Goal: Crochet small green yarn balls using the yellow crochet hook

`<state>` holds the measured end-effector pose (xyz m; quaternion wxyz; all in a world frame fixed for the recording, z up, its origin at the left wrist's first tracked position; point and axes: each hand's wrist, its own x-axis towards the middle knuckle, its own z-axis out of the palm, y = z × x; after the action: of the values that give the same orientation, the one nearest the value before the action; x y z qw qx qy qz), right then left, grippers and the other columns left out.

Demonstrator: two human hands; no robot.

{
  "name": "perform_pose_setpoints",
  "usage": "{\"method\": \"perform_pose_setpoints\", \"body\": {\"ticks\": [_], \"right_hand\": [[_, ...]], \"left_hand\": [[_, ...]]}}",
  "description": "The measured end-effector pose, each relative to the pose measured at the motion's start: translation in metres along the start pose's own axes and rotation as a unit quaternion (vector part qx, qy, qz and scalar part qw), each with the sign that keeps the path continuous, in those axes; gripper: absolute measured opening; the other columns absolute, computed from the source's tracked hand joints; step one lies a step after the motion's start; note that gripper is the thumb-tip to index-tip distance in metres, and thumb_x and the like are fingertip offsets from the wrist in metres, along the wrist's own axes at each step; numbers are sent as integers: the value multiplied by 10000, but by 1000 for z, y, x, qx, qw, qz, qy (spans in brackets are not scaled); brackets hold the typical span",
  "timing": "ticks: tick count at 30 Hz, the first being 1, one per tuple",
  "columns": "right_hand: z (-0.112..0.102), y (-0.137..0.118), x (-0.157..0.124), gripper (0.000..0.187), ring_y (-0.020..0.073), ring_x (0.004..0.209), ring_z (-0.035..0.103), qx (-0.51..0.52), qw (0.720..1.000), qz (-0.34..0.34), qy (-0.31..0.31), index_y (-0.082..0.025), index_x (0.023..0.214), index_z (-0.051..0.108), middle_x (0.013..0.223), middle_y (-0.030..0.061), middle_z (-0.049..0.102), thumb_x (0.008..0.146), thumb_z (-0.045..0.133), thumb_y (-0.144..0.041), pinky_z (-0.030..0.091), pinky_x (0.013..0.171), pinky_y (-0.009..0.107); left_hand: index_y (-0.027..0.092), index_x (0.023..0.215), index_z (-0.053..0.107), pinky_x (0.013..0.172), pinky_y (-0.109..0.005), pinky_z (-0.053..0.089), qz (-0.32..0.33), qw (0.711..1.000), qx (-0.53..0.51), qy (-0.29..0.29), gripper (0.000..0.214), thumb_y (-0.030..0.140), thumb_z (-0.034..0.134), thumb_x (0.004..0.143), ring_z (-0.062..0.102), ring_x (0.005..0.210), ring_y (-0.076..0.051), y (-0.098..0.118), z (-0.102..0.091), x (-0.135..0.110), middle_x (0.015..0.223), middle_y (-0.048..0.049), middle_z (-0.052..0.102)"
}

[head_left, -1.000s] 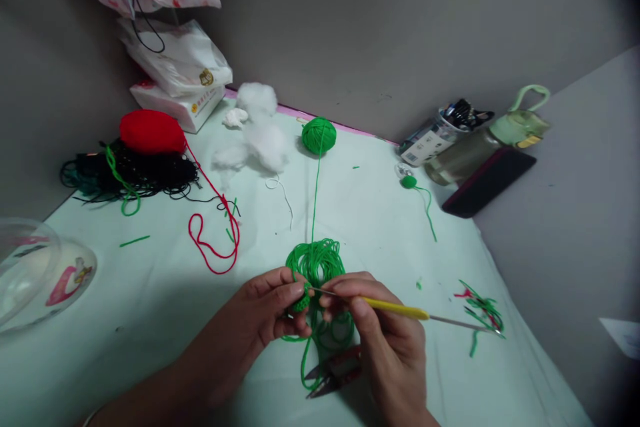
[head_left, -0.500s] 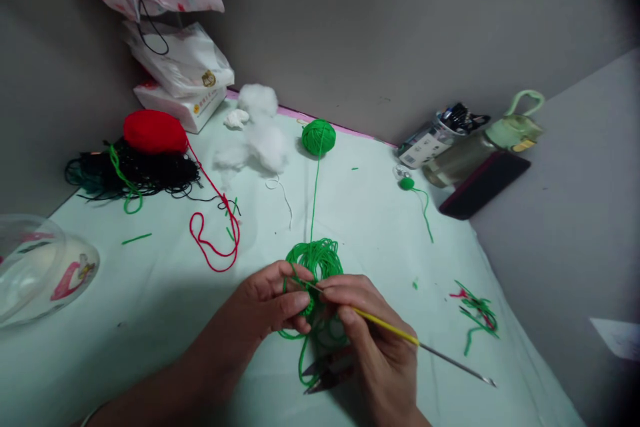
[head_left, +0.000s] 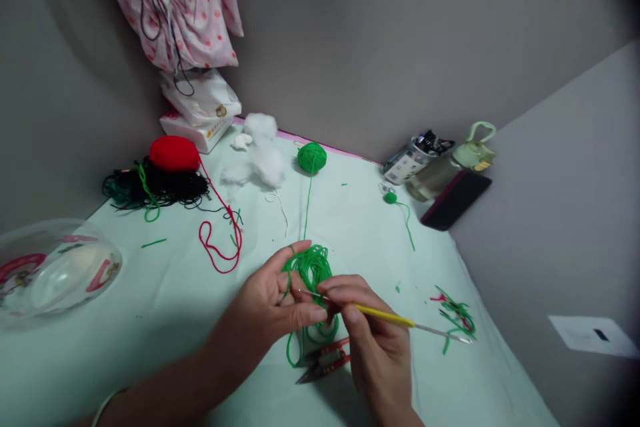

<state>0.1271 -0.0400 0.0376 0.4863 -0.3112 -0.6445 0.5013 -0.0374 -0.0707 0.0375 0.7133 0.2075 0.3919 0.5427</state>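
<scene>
My left hand [head_left: 283,293] has green yarn looped round its raised index finger. Its other fingers are curled and the thumb reaches toward my right fingertips. In my right hand [head_left: 377,330] is a crochet hook [head_left: 387,315] with a yellow grip, held like a pen; its thin tip points into my left palm. The small green crocheted piece is mostly hidden by the fingers. A loose coil of green yarn [head_left: 320,260] lies just beyond and under both hands. From it a strand runs to a green ball of yarn [head_left: 311,157]. Orange-handled thread snips [head_left: 320,367] lie below the hands.
Left are a red yarn ball [head_left: 174,153], black yarn [head_left: 170,190] and a clear plastic bowl [head_left: 107,267]. White stuffing [head_left: 267,165] sits at the back. A phone [head_left: 456,200] leans against a bottle [head_left: 425,180] beside a pen holder [head_left: 407,163]. Yarn scraps [head_left: 457,317] lie right.
My left index finger has straightened and the thumb has stretched out. The green crocheted piece, visible at the left fingertips before, is now mostly covered. The head view has tilted upward.
</scene>
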Motion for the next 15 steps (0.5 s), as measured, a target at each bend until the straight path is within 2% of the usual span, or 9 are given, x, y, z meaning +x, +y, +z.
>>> {"method": "perform_pose_setpoints", "body": {"ticks": [3,6,8,11,15], "right_hand": [[-3,-6,0,161,182,928,707,20,1000,-1,5,-289,1013,808,935,47,764,983,652,-272,591,759,279],[-7,-12,0,130,182,892,706,29,999,-11,25,-293,991,817,901,45,763,953,697,-262,589,751,282],[-12,-15,0,120,157,805,694,42,998,-9,54,-295,981,818,893,36,750,944,708,-259,571,686,259],[-19,-19,1,111,108,660,651,87,992,8,95,-280,985,809,871,17,707,949,705,-294,533,605,232],[-28,-21,2,116,98,648,650,128,983,16,132,-267,980,799,842,6,690,952,701,-321,531,615,224]], "left_hand": [[176,1530,325,561,-200,361,-5,999,37,-13,1009,198,898,700,502,570,-61,9,8,-2,698,100,598],[197,1563,304,569,-219,351,3,995,92,-42,1041,237,899,710,458,568,-65,18,16,-2,721,90,591],[232,1569,309,575,-230,353,14,991,124,-54,1038,246,899,715,431,567,-63,23,24,-1,773,78,598],[290,1557,337,614,-255,395,33,986,154,-60,954,270,869,765,427,590,-66,25,35,3,904,45,615],[295,1499,411,810,-324,479,68,985,147,-57,771,287,808,837,597,810,-147,19,46,10,984,10,619]]}}
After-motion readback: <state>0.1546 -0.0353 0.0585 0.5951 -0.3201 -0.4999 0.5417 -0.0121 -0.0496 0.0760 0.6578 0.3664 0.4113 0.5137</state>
